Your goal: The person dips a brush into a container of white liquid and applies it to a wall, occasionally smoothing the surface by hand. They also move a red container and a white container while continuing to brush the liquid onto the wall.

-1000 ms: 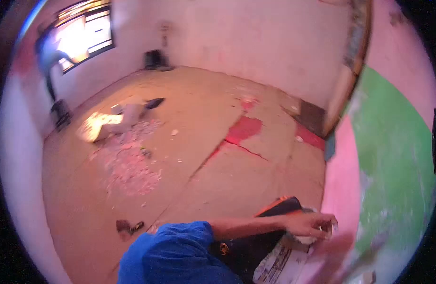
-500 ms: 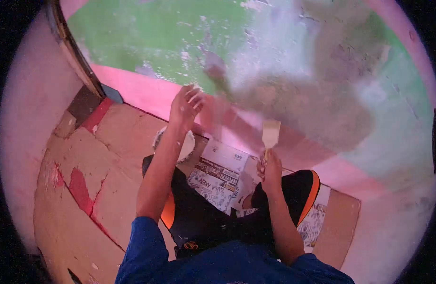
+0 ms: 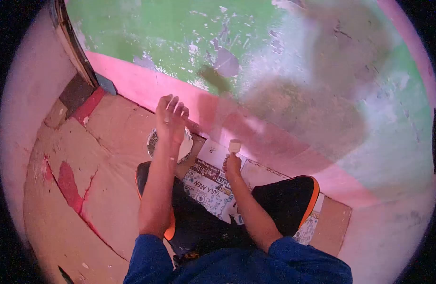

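My left hand (image 3: 171, 120) is raised over a round container (image 3: 186, 146) of white material, its fingers apart and nothing in them. White smears mark the fingers and wrist. Closed around the handle of a putty knife (image 3: 235, 146), my right hand (image 3: 232, 164) is above the printed cardboard, with the wide pale blade pointing toward the wall. Beyond both hands rises the wall (image 3: 147, 28), green above and pink below, with chipped spots and pale whitish patches. Shadows fall across it.
Brown cardboard (image 3: 114, 165) with red torn spots covers the floor on the left. Printed cardboard (image 3: 206, 187) lies between my crossed legs (image 3: 286, 201). A dark wooden edge (image 3: 75, 45) stands at the upper left, with a blue-grey piece (image 3: 106, 84) by its foot.
My left hand has moved down and left, from near the wall to over the container. My right hand has shifted left with the putty knife. The view has shifted slightly.
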`<state>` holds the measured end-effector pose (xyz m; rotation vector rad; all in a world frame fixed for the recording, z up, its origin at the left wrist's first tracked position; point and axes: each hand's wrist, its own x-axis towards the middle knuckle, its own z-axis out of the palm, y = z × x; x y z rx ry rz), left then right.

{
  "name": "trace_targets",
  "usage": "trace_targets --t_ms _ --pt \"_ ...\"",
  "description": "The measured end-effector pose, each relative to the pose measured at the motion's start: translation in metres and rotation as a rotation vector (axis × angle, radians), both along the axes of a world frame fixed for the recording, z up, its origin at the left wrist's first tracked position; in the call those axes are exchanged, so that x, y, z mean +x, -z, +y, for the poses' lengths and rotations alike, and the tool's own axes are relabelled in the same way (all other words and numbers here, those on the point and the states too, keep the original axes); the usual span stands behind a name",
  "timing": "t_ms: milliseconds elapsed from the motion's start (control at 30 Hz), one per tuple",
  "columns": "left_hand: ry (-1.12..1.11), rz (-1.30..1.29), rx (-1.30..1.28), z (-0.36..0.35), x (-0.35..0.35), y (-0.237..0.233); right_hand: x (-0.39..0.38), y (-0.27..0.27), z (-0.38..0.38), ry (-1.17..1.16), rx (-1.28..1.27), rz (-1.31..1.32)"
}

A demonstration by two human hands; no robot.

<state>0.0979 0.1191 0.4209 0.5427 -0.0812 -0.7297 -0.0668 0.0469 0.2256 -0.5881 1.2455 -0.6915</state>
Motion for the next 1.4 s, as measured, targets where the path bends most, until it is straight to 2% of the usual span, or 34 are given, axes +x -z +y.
trace_targets --t_ms 33,67,100,133,200,233,267,333,367,400,500,567,633,667,700,733,767,833,867,900,967,1000,1067,1200,1267,1400 --pt "0.047 0.030 -0.049 0.007 0.004 -0.003 -0.002 -0.014 0.003 0.009 0.070 0.024" --pt "0.009 0.007 -0.088 0.014 0.004 -0.005 -0.001 -0.029 -0.005 0.006 -0.144 -0.048" --pt "-0.003 0.019 -0.083 0.019 0.007 -0.008 0.004 -0.074 -0.012 0.004 -0.354 -0.125" --pt "-0.017 0.023 -0.098 0.024 0.013 -0.011 0.005 -0.137 -0.013 -0.036 -0.419 -0.259" --pt "-0.043 -0.005 -0.089 0.033 0.020 -0.014 0.004 -0.248 0.006 0.096 -0.569 -0.334" --pt "-0.050 -0.004 -0.083 0.035 0.021 -0.015 0.006 -0.273 0.009 0.187 -0.662 -0.379" --pt "-0.068 0.014 -0.071 0.036 0.021 -0.016 0.011 -0.271 0.006 0.180 -0.660 -0.382" --pt "-0.095 0.033 -0.065 0.037 0.023 -0.015 0.019 -0.259 -0.001 0.131 -0.702 -0.489" --pt "-0.061 0.065 -0.065 0.037 0.024 -0.014 0.032 -0.215 -0.014 0.103 -0.684 -0.306" --pt "-0.024 0.098 -0.064 0.036 0.024 -0.014 0.051 -0.138 -0.034 0.077 -0.663 -0.123" --pt "-0.062 0.079 -0.087 0.035 0.017 -0.014 0.043 0.033 -0.012 -0.118 -0.211 0.002" --pt "-0.014 0.075 -0.102 0.039 0.023 -0.009 0.014 0.023 0.025 0.006 -0.057 -0.093" --pt "0.069 0.084 -0.130 0.050 0.031 -0.008 0.006 0.005 0.021 -0.068 -0.128 0.006" --pt "0.094 0.117 -0.142 0.060 0.036 -0.014 -0.006 -0.005 0.021 -0.139 -0.190 0.108" --pt "0.151 0.015 -0.196 0.071 0.047 -0.018 -0.017 -0.041 0.017 -0.228 -0.219 0.090" --pt "0.206 -0.093 -0.249 0.082 0.059 -0.019 -0.027 -0.056 0.009 -0.318 -0.365 0.087" --pt "0.160 -0.066 -0.223 0.095 0.065 -0.014 -0.027 -0.088 0.005 -0.475 -0.495 0.219" --pt "-0.040 -0.576 0.120 0.118 0.078 -0.002 -0.019 -0.132 -0.003 -0.728 -0.732 0.448" --pt "-0.058 -0.566 0.139 0.129 0.088 0.016 -0.012 -0.135 -0.013 -0.833 -0.833 0.541" --pt "-0.059 -0.557 0.328 0.141 0.100 0.047 0.002 -0.131 -0.017 -0.854 -0.827 0.537" --pt "-0.022 -0.553 0.689 0.154 0.112 0.107 0.037 -0.123 -0.027 -1.243 -1.095 0.675" --pt "0.014 -0.559 0.862 0.158 0.116 0.138 0.059 -0.115 -0.023 -1.278 -1.170 0.664" --pt "0.106 -0.748 1.261 0.163 0.134 0.220 0.106 -0.085 -0.023 -1.517 -1.307 0.761" --pt "0.060 -0.632 1.346 0.160 0.107 0.239 0.189 0.000 -0.014 -1.780 -1.305 0.983" --pt "-0.191 -0.448 1.024 0.163 0.103 0.258 0.212 0.023 -0.003 -1.869 -1.341 1.050" --pt "-0.236 -0.278 0.950 0.183 0.093 0.261 0.233 0.072 0.002 -1.916 -1.436 1.014"
